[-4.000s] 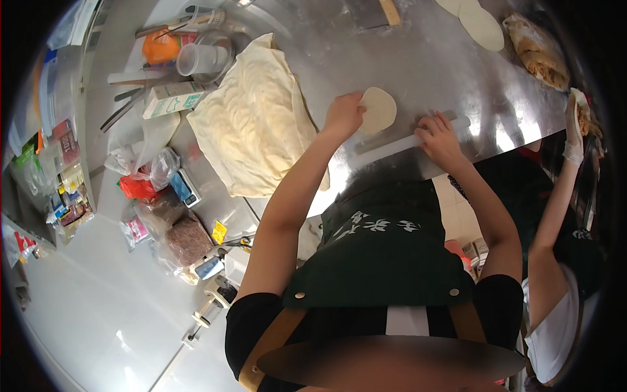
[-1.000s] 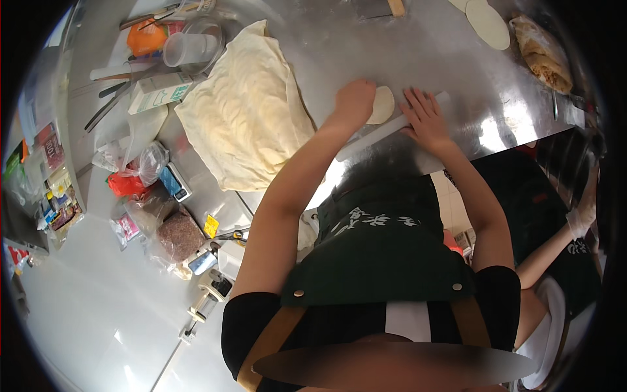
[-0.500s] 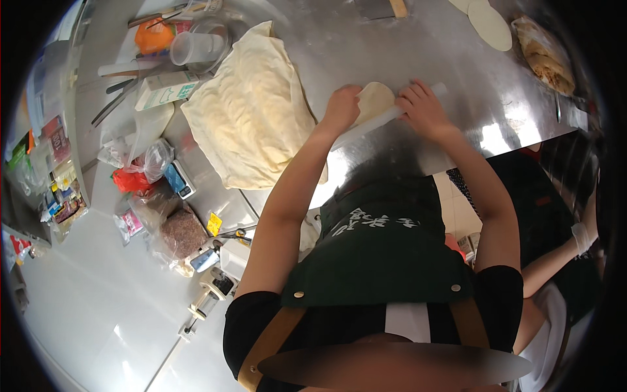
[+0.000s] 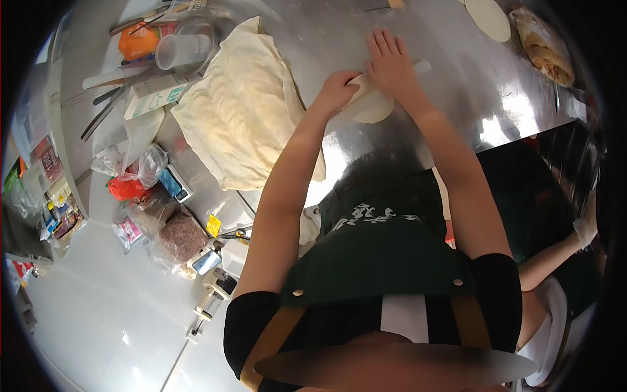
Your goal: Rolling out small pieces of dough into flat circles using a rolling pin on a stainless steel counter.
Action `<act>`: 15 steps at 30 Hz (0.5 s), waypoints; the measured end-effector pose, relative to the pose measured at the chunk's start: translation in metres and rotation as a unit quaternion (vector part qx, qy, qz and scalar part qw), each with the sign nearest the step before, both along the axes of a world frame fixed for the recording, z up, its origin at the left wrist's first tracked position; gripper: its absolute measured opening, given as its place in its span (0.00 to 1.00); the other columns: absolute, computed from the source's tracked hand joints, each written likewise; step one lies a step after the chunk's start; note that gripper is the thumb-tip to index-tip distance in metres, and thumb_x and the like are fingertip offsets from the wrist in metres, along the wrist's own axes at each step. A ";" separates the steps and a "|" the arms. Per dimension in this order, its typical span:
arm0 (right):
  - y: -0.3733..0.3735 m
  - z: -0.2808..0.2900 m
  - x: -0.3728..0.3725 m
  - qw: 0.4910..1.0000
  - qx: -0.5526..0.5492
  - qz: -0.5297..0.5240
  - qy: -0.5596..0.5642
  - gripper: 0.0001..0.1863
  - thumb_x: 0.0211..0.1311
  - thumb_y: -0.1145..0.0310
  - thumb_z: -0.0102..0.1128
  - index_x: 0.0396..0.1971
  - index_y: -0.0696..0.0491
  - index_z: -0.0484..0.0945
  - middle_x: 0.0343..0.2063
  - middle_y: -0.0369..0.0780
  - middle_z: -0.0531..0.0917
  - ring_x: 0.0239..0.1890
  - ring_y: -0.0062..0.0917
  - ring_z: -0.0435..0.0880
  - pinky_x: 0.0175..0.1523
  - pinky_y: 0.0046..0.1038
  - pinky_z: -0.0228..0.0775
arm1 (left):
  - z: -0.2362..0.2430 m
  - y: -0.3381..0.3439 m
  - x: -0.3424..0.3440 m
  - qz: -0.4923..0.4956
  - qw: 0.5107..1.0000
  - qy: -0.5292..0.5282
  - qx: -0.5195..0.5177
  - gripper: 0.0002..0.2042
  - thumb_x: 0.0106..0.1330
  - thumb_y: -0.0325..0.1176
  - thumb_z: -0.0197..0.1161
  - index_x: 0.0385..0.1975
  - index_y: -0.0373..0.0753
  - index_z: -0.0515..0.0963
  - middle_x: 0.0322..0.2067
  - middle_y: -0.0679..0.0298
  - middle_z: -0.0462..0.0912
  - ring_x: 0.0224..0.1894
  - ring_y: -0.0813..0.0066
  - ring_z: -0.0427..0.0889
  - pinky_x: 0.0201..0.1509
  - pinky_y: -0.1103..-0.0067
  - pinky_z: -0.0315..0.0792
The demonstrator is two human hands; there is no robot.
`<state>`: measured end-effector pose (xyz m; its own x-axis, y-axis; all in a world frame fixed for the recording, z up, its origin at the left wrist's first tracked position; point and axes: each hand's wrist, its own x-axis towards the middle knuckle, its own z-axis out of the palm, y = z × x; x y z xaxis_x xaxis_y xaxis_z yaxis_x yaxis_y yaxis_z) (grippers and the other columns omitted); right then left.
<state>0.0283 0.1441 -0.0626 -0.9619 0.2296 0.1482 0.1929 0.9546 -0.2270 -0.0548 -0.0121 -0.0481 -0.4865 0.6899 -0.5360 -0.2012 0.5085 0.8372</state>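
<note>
Head view shows your right hand [image 4: 390,64] in the upper middle of the frame, fingers spread flat and pressing down on a pale rolling pin [image 4: 418,67] that lies across a small round of dough [image 4: 373,104]. Your left hand [image 4: 338,88] sits just to the left of it, fingers curled over the other end of the pin, with the dough round directly under and below both hands. The dough rests on the shiny metal surface [image 4: 457,124].

Left of your left forearm, a big slab of pale dough [image 4: 245,108] spreads over the surface, reaching from the upper middle down toward the centre. Farther left stands a clear plastic cup [image 4: 183,51], with an orange object [image 4: 137,40] beside it and a carton [image 4: 155,97] just below. At the left edge, lower down, you have a small scale [image 4: 175,184], a red bag [image 4: 127,189] and a bag of brown filling [image 4: 183,235].

In the upper right corner lies another flat dough disc [image 4: 488,16], with a wrapped roll [image 4: 542,46] to its right. At the right edge, another person's gloved hand [image 4: 584,225] shows.
</note>
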 end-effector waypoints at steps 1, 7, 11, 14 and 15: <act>-0.001 -0.003 0.000 1.000 0.016 0.005 0.007 0.27 0.58 0.60 0.50 0.55 0.58 0.64 0.60 0.46 0.63 0.63 0.36 0.60 0.64 0.43 0.50 | 0.000 0.003 -0.001 -0.002 1.000 0.002 0.003 0.16 0.55 0.23 0.53 0.45 0.33 0.76 0.38 0.57 0.81 0.39 0.71 0.79 0.46 0.78 0.70; -0.005 0.006 0.090 0.996 -0.050 0.067 -0.015 0.26 0.54 0.60 0.56 0.52 0.55 0.67 0.59 0.45 0.64 0.63 0.36 0.60 0.65 0.43 0.48 | 0.015 0.019 0.007 -0.228 0.911 0.297 -0.169 0.13 0.50 0.29 0.62 0.37 0.38 0.79 0.36 0.54 0.81 0.39 0.57 0.80 0.42 0.71 0.73; 0.012 0.002 0.132 0.986 -0.075 0.146 -0.028 0.20 0.44 0.67 0.65 0.40 0.52 0.74 0.54 0.40 0.69 0.61 0.33 0.63 0.67 0.42 0.48 | 0.044 0.023 0.031 -0.250 0.881 0.375 -0.143 0.10 0.51 0.29 0.61 0.33 0.38 0.79 0.32 0.52 0.80 0.39 0.54 0.78 0.42 0.67 0.72; 0.017 0.013 0.143 0.981 -0.110 0.160 -0.025 0.17 0.38 0.71 0.67 0.33 0.52 0.74 0.47 0.37 0.72 0.56 0.31 0.67 0.66 0.41 0.50 | 0.058 0.013 0.021 -0.164 0.935 0.297 -0.102 0.10 0.51 0.27 0.59 0.34 0.37 0.78 0.32 0.52 0.80 0.38 0.53 0.78 0.40 0.66 0.71; 0.018 0.019 0.141 0.981 -0.108 0.162 -0.021 0.17 0.38 0.71 0.67 0.33 0.52 0.74 0.47 0.37 0.72 0.56 0.31 0.67 0.66 0.41 0.50 | 0.062 0.012 0.016 -0.104 0.963 0.232 -0.085 0.10 0.51 0.26 0.58 0.34 0.37 0.78 0.32 0.51 0.79 0.38 0.52 0.77 0.40 0.66 0.70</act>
